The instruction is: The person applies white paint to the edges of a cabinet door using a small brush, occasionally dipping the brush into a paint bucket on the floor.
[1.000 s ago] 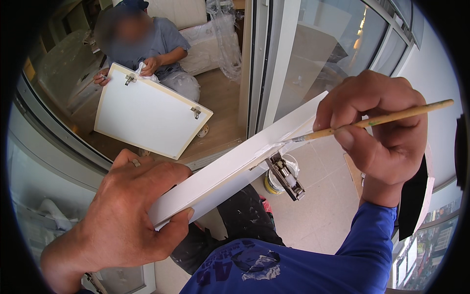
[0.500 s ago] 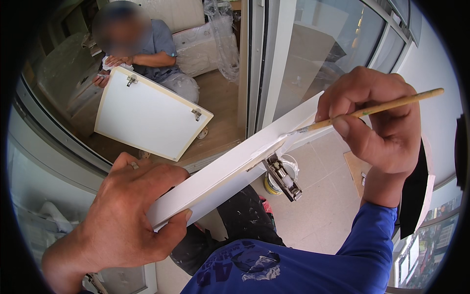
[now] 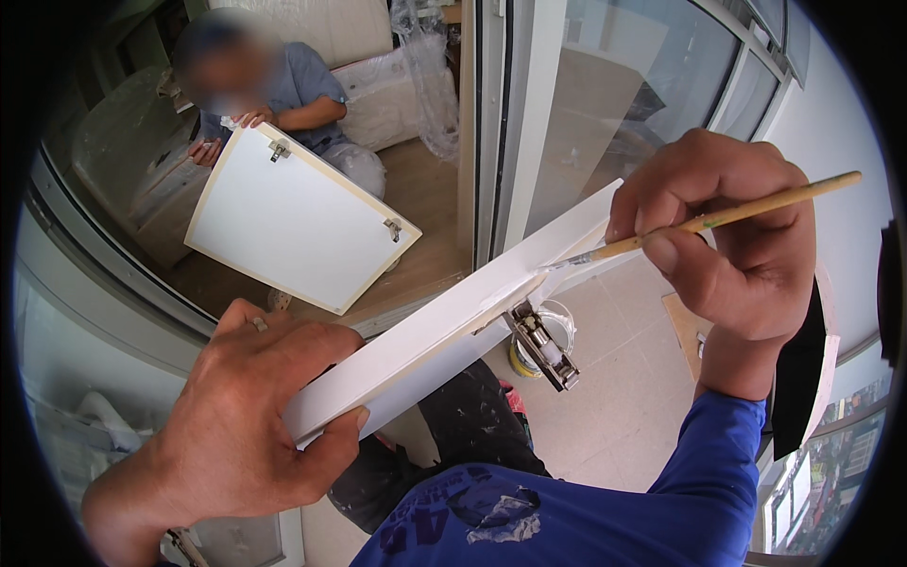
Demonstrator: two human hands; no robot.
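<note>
Clasping a white panel (image 3: 444, 323), the left hand (image 3: 248, 411) grips one end; the right hand (image 3: 732, 274) pinches a paintbrush (image 3: 746, 211), tip at the panel's edge near a hinge (image 3: 542, 346).

Pale beige floor tiles (image 3: 605, 406) are spreading below; brown wooden flooring (image 3: 430, 236) is running beyond a grey metal sliding-door frame (image 3: 487, 142), where pale, plastic-wrapped furniture (image 3: 378, 99) is standing. A smooth white wall (image 3: 836, 189) is rising at right, and a clear glass window (image 3: 794, 506) is showing buildings in daylight
</note>
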